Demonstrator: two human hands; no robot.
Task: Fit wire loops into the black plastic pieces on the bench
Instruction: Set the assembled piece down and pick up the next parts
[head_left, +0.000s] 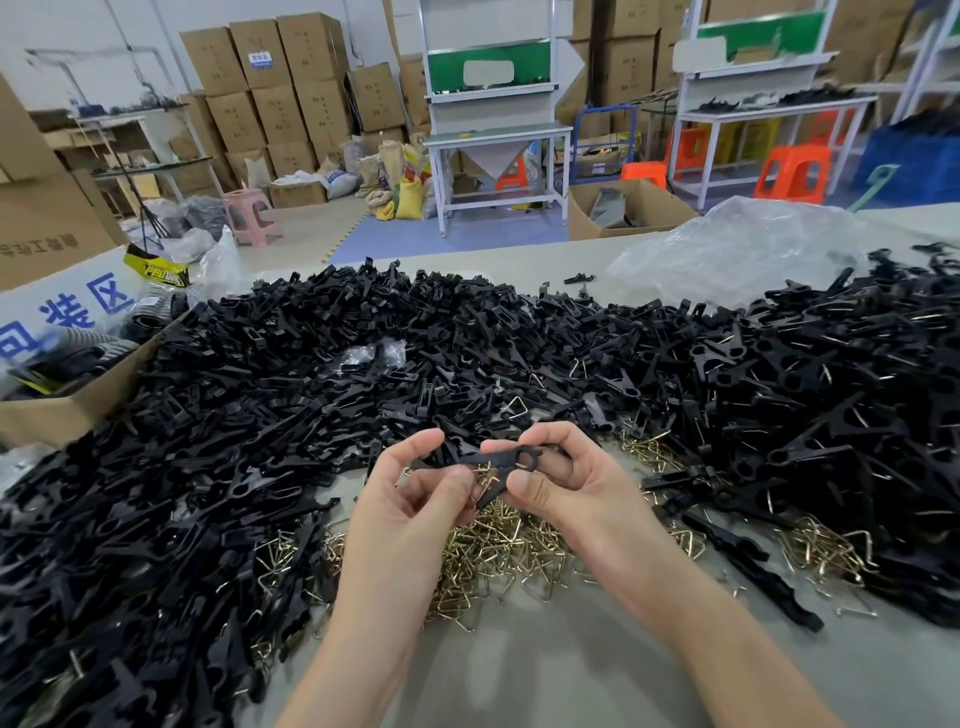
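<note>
Above the bench, both hands hold one black plastic piece (498, 460). My left hand (415, 499) pinches its left end between thumb and fingers. My right hand (561, 478) grips the end with the round hole. A brass wire loop (485, 480) shows just under the piece between my thumbs; whether it sits in the piece I cannot tell. A heap of loose wire loops (498, 551) lies on the bench below my hands. Black plastic pieces (234, 415) are piled across the left and far side of the bench.
At the right lies a pile of black pieces with wire loops in them (810, 395). An open cardboard box (72, 395) stands at the left edge. Crumpled clear plastic (737, 249) lies at the far right. Bare bench surface (545, 670) shows between my forearms.
</note>
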